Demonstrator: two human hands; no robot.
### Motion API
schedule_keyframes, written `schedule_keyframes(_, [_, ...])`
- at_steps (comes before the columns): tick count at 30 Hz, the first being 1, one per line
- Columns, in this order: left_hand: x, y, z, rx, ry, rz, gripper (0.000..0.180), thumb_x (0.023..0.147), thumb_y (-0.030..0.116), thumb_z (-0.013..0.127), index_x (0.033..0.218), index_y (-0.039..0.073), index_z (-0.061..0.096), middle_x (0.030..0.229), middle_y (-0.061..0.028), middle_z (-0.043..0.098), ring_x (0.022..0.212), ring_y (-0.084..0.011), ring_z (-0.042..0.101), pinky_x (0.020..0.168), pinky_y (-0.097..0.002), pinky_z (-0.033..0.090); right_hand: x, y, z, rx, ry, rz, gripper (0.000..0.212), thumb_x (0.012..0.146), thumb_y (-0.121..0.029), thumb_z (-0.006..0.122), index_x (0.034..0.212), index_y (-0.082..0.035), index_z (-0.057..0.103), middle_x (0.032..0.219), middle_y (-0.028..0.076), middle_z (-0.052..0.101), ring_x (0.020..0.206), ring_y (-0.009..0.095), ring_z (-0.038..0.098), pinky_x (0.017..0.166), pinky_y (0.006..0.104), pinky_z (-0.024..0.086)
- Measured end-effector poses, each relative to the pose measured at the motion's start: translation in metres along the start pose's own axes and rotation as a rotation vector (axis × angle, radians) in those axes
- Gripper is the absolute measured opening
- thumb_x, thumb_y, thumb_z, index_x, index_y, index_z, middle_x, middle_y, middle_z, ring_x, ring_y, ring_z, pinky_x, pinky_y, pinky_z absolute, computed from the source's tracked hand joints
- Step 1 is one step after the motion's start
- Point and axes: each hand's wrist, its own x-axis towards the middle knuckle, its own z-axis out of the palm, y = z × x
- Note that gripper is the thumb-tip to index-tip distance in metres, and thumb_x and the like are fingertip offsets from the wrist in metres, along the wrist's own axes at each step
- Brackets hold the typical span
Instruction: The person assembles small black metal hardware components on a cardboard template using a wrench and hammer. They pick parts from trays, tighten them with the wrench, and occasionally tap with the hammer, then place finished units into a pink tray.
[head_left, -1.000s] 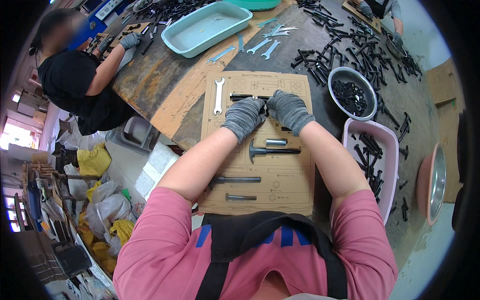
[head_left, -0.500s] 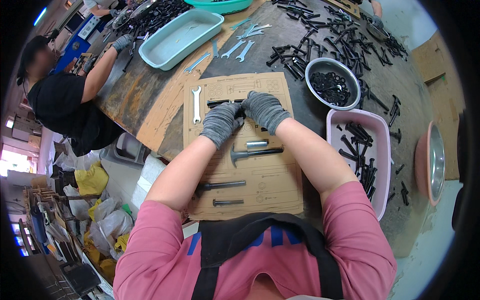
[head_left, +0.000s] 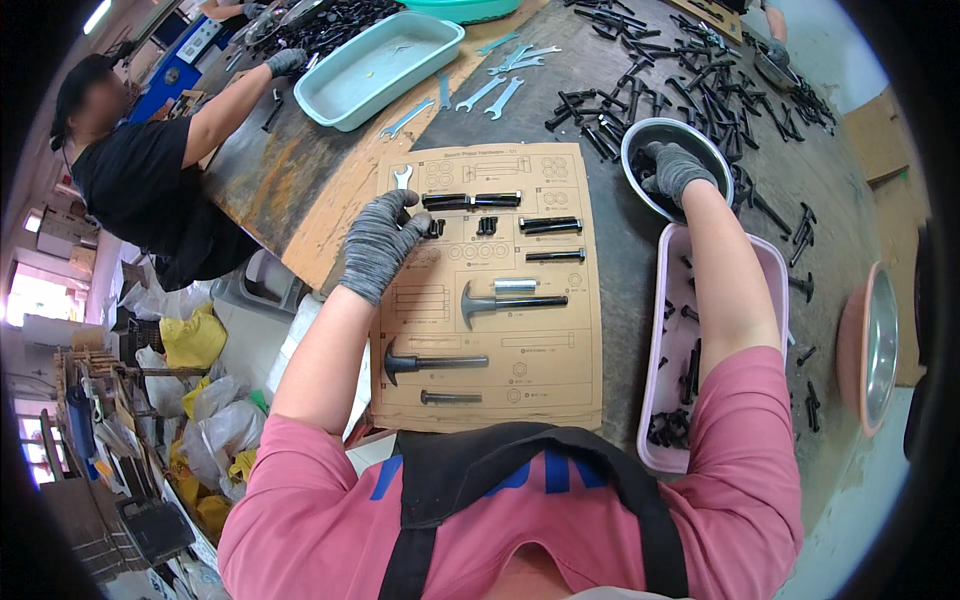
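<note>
My left hand point(head_left: 378, 246), in a grey knit glove, rests at the left side of a printed cardboard sheet point(head_left: 545, 400). Its thumb and fingers are apart, over the lower part of a silver open-end wrench point(head_left: 403, 178) and beside small black screws point(head_left: 437, 228). My right hand point(head_left: 676, 172), also gloved, reaches into a metal bowl point(head_left: 712, 140) that holds black washers; its fingertips are partly hidden there. On the sheet lie long black bolts point(head_left: 472, 201), more small screws point(head_left: 487, 226), shorter bolts point(head_left: 550, 225), a silver sleeve point(head_left: 515, 286) and two T-shaped black pieces point(head_left: 515, 301).
A pink tray point(head_left: 652, 400) with black bolts stands below the bowl. Loose bolts point(head_left: 710, 90) cover the far right table. Several wrenches point(head_left: 482, 95) lie by a teal tray point(head_left: 385, 70). At left, a person in black point(head_left: 150, 180) works at the table. A pink-rimmed basin point(head_left: 868, 350) leans at right.
My right hand has moved right from the sheet into the washer bowl. My left hand has shifted left, away from the bolts, and the small screws now show on the sheet.
</note>
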Motion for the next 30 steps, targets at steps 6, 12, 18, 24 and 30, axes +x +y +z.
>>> schedule_keyframes(6, [0.001, -0.009, -0.002, 0.051, 0.061, 0.021, 0.030, 0.075, 0.018, 0.065, 0.100, 0.002, 0.057, 0.079, -0.0087, 0.060, 0.071, -0.0151, 0.056, 0.067, -0.0274, 0.046, 0.017, -0.004, 0.011, 0.005, 0.028, -0.046, 0.033, 0.072, -0.007, 0.057, 0.104, -0.009, 0.057, 0.105, 0.016, 0.057, 0.097, 0.032, 0.054, 0.085, 0.0401, 0.042])
schedule_keyframes(12, [0.009, -0.020, -0.008, -0.007, 0.039, 0.012, 0.028, 0.076, 0.016, 0.063, 0.100, 0.002, 0.057, 0.079, -0.0095, 0.061, 0.072, -0.0154, 0.057, 0.066, -0.0276, 0.046, 0.019, 0.012, 0.013, 0.060, 0.173, -0.083, 0.026, 0.074, -0.010, 0.056, 0.100, -0.009, 0.060, 0.099, 0.015, 0.059, 0.091, 0.033, 0.056, 0.081, 0.0385, 0.043])
schedule_keyframes(18, [0.023, -0.009, -0.012, -0.334, -0.060, 0.003, 0.028, 0.080, 0.015, 0.060, 0.102, 0.000, 0.057, 0.087, -0.0078, 0.062, 0.074, -0.0126, 0.057, 0.065, -0.0260, 0.046, 0.020, -0.016, -0.013, 0.823, 0.196, -0.067, 0.022, 0.077, -0.018, 0.058, 0.097, -0.009, 0.061, 0.080, 0.008, 0.062, 0.068, 0.019, 0.058, 0.064, 0.0316, 0.047])
schedule_keyframes(24, [0.051, 0.024, 0.008, -0.674, -0.162, 0.056, 0.039, 0.077, 0.019, 0.064, 0.111, 0.004, 0.054, 0.094, -0.0049, 0.061, 0.073, -0.0103, 0.056, 0.058, -0.0224, 0.046, 0.004, -0.163, -0.006, 1.481, -0.145, -0.292, 0.018, 0.081, -0.013, 0.056, 0.096, -0.002, 0.057, 0.074, 0.003, 0.057, 0.057, 0.007, 0.052, 0.047, 0.0166, 0.042])
schedule_keyframes(30, [0.078, 0.011, 0.002, -0.461, -0.133, 0.022, 0.031, 0.079, 0.011, 0.061, 0.109, 0.003, 0.055, 0.093, -0.0034, 0.062, 0.073, -0.0091, 0.055, 0.060, -0.0222, 0.046, -0.002, -0.231, -0.002, 1.935, -0.304, -0.069, 0.032, 0.083, -0.005, 0.052, 0.113, 0.003, 0.044, 0.086, 0.010, 0.057, 0.067, 0.013, 0.057, 0.057, 0.0198, 0.052])
